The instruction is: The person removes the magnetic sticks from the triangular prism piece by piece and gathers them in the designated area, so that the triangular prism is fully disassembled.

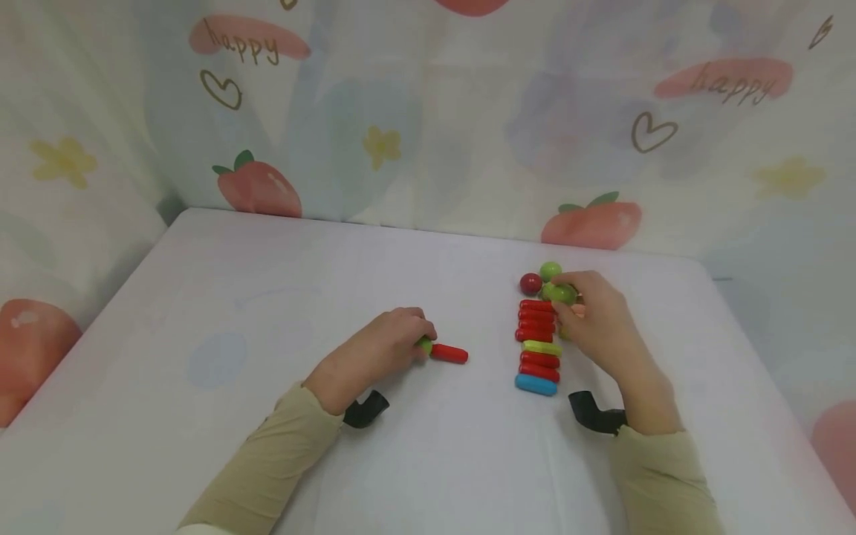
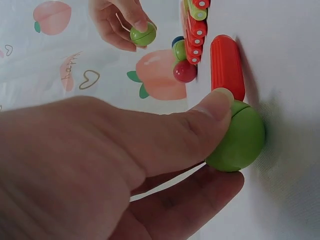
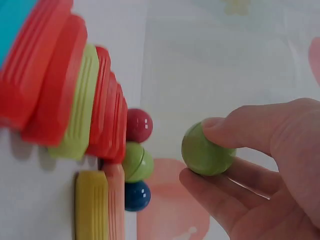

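In the left wrist view, my left hand [image 1: 394, 338] pinches a green ball [image 2: 240, 142] between thumb and fingers, low over the white table. A red ribbed stick [image 2: 227, 67] lies end-on against that ball. My right hand [image 1: 595, 316] holds another green ball [image 3: 207, 152] by thumb and fingertips, raised beyond a column of sticks. At the column's far end sit a dark red ball [image 3: 139, 125], a green ball [image 3: 137, 162] and a blue ball [image 3: 137, 196]. Red sticks [image 1: 536, 325] make up most of the column, with one lime stick [image 1: 542, 347] among them.
A blue stick [image 1: 535, 384] forms the column's near end. Beside the column, partly under my right hand, lie a yellow stick [image 3: 91, 205] and a pink stick [image 3: 115, 195]. Black curved pieces [image 1: 366, 410] show by both wrists. A printed curtain [image 1: 455, 148] stands behind the table.
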`<action>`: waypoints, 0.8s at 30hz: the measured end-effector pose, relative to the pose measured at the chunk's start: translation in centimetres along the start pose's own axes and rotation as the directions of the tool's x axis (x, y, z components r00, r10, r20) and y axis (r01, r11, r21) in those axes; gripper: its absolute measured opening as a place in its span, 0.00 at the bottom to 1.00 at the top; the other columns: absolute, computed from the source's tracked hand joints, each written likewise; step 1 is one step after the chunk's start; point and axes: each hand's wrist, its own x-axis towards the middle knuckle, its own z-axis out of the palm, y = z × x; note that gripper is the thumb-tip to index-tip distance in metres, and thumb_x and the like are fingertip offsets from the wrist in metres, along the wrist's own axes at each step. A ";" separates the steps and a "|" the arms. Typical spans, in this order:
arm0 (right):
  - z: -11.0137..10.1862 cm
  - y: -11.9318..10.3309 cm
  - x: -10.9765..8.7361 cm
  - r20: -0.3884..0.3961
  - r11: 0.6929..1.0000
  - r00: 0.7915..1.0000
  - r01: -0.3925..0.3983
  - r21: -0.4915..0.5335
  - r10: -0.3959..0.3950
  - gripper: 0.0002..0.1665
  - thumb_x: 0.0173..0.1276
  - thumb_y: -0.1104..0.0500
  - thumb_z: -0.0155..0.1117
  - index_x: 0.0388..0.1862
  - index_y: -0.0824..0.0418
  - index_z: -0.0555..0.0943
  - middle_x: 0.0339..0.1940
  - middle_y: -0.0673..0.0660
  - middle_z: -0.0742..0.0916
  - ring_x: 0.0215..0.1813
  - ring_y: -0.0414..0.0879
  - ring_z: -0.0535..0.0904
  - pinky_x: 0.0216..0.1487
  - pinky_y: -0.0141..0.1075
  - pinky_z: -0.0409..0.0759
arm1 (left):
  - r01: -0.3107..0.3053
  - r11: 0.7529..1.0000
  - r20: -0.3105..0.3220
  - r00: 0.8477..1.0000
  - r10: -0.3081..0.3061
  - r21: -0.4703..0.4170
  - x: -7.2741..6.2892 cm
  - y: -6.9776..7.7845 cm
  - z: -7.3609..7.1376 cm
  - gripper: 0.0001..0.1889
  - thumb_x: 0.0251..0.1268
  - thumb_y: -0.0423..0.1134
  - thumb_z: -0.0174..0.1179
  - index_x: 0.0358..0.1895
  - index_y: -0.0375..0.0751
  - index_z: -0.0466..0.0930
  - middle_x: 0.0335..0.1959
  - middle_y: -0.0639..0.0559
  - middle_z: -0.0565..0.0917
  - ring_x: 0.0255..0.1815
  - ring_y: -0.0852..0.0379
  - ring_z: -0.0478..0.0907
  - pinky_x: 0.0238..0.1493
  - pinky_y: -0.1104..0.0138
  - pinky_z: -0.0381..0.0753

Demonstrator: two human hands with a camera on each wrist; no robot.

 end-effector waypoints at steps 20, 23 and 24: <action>-1.5 6.0 2.8 0.080 0.975 0.979 -0.176 -0.136 0.187 0.23 0.73 0.63 0.57 0.64 0.70 0.71 0.61 0.73 0.74 0.57 0.67 0.68 0.58 0.63 0.76 | -0.014 1.000 -0.032 0.999 0.014 -0.016 -0.3 -0.2 0.1 0.15 0.61 0.31 0.68 0.52 0.37 0.85 0.45 0.48 0.83 0.48 0.52 0.80 0.54 0.63 0.81; -1.6 6.7 3.3 0.124 0.967 0.967 -0.206 -0.151 0.225 0.23 0.74 0.63 0.55 0.64 0.70 0.70 0.60 0.73 0.74 0.57 0.67 0.68 0.59 0.63 0.76 | -0.026 1.000 -0.033 0.999 0.025 -0.016 -0.1 -0.2 0.2 0.15 0.61 0.32 0.68 0.52 0.37 0.85 0.44 0.48 0.83 0.47 0.53 0.79 0.53 0.64 0.81; -1.6 6.9 3.4 0.138 0.966 0.963 -0.211 -0.152 0.232 0.23 0.74 0.62 0.55 0.65 0.71 0.70 0.60 0.73 0.74 0.57 0.67 0.68 0.59 0.63 0.75 | -0.030 0.999 -0.034 0.999 0.030 -0.014 -0.1 -0.2 0.3 0.15 0.61 0.32 0.68 0.51 0.37 0.85 0.44 0.48 0.83 0.47 0.53 0.79 0.53 0.64 0.81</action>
